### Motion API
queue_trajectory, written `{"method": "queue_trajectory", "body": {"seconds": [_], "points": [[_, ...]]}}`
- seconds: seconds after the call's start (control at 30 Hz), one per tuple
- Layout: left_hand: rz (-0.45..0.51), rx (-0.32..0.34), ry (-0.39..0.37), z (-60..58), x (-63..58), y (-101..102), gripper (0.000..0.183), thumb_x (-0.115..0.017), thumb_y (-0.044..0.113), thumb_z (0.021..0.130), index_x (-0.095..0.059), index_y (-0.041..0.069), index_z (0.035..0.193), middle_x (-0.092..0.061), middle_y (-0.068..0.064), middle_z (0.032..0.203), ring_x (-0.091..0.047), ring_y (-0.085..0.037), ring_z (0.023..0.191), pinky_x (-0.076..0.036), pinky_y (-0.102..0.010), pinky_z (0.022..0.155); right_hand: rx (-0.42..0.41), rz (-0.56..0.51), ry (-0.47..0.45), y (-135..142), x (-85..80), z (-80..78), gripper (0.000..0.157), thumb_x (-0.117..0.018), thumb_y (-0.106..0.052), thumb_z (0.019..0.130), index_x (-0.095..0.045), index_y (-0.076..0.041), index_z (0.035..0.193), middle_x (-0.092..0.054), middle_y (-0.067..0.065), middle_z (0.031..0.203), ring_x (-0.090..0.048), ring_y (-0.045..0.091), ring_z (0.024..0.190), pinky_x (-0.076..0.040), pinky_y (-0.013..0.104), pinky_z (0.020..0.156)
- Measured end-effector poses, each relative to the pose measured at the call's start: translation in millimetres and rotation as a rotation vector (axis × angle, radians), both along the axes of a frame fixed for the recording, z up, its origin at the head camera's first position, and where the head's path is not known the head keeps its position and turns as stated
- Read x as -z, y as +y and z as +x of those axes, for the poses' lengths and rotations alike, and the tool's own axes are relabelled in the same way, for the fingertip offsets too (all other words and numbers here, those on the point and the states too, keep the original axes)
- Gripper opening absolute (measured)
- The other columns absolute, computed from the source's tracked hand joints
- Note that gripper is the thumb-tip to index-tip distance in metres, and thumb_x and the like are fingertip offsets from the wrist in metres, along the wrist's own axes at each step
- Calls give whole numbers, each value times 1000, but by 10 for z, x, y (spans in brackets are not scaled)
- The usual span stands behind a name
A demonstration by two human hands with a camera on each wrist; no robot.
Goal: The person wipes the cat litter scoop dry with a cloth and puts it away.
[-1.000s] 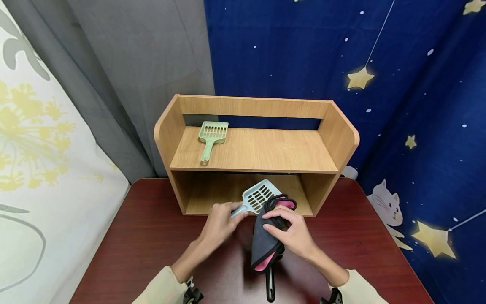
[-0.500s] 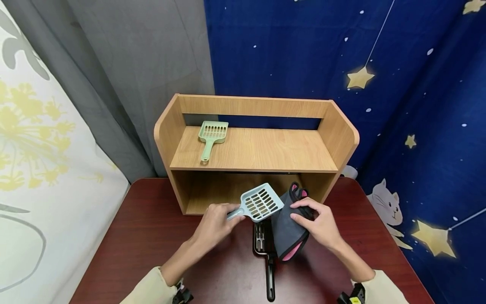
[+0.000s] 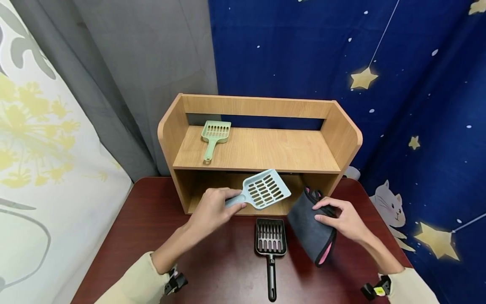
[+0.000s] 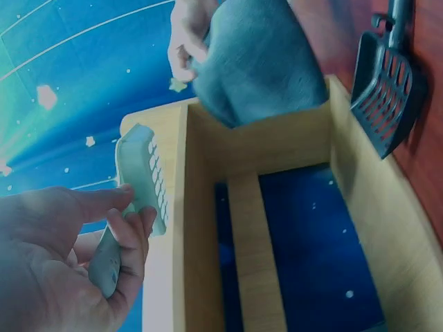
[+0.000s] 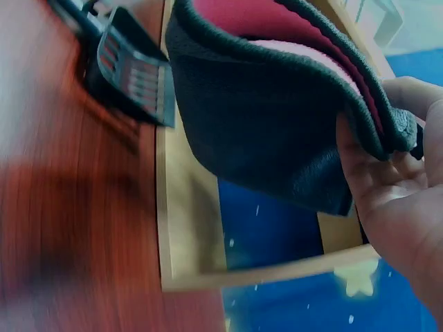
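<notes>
My left hand (image 3: 213, 207) grips the handle of a light blue slotted litter scoop (image 3: 265, 190), raised in front of the shelf's lower compartment. In the left wrist view the fingers curl round the handle of this scoop (image 4: 142, 169). My right hand (image 3: 343, 217) pinches the upper edge of a folded dark grey cloth (image 3: 311, 226) with black trim and a pink inner side, visible in the right wrist view as a hanging cloth (image 5: 263, 124). A black litter scoop (image 3: 271, 242) lies on the table between the hands, handle towards me.
A wooden two-tier shelf (image 3: 258, 147) stands at the back of the dark red table (image 3: 224, 270). On its upper level, at the left, sits a green litter scoop (image 3: 215, 134). Grey and blue star-patterned curtains (image 3: 288, 50) hang behind.
My right hand has carried the cloth to the right, off the black scoop, which is now uncovered. The light blue scoop has risen slightly in my left hand.
</notes>
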State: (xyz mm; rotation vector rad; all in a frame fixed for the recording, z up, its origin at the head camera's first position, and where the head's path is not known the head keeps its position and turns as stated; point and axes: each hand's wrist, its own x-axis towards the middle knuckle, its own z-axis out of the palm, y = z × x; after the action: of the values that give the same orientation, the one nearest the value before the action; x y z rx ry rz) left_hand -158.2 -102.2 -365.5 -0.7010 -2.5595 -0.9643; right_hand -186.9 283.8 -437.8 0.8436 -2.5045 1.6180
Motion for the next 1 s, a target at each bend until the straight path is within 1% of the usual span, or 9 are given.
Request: {"method": "queue_trajectory", "body": {"seconds": [0.17,0.27,0.37,0.53,0.63,0.73,0.87,1.0], "points": [[21,-4,15,-128,-154,-26,31,-79,18,83,-74,2,109,-74,-6,98,-62,-8,74,-51,-24,63,-59,17,-18,160,77,-60,24,-75,-2,83,-69,-7,106,-67,11,101,-62,15,92,-53,23,75],[28,-16,17,-231,-236,-28,31,-77,20,85,-74,4,111,-74,-6,100,-61,-9,73,-50,-24,62,-72,35,-18,247,141,-101,24,-75,-1,83,-69,-8,104,-67,10,101,-62,14,91,-52,22,75],[38,-30,2,-333,-316,-16,30,-75,19,86,-73,4,113,-74,-6,102,-62,-10,74,-51,-24,62,-79,51,-15,322,220,-145,24,-75,-1,83,-70,-9,104,-67,8,100,-61,14,90,-51,22,74],[40,-67,-62,-506,-415,48,33,-73,17,89,-70,2,118,-73,-8,107,-60,-10,73,-47,-23,57,-118,64,-56,408,364,-183,23,-73,-2,84,-69,-8,106,-66,9,99,-61,15,88,-51,24,72],[45,-92,-95,-633,-446,114,36,-72,18,89,-68,1,121,-73,-9,105,-56,-11,66,-41,-22,51,-131,70,-66,434,426,-190,23,-72,-2,85,-68,-8,107,-66,10,99,-60,15,88,-51,24,72],[41,-129,-103,-777,-457,183,37,-72,18,89,-67,1,122,-73,-9,103,-53,-12,62,-37,-22,48,-127,75,-58,444,469,-202,23,-73,-3,85,-69,-8,107,-66,9,100,-60,15,90,-50,23,74],[33,-172,-105,-951,-447,249,35,-71,19,90,-69,1,120,-73,-8,101,-54,-13,64,-38,-22,50,-111,82,-51,442,510,-219,23,-74,-4,84,-69,-9,107,-67,8,102,-61,14,92,-50,21,76],[11,-214,-110,-1093,-452,306,32,-71,20,90,-70,2,117,-73,-8,98,-55,-13,67,-38,-21,53,-96,89,-55,440,534,-227,23,-75,-6,84,-69,-10,106,-69,8,104,-61,14,94,-49,21,78]]}}
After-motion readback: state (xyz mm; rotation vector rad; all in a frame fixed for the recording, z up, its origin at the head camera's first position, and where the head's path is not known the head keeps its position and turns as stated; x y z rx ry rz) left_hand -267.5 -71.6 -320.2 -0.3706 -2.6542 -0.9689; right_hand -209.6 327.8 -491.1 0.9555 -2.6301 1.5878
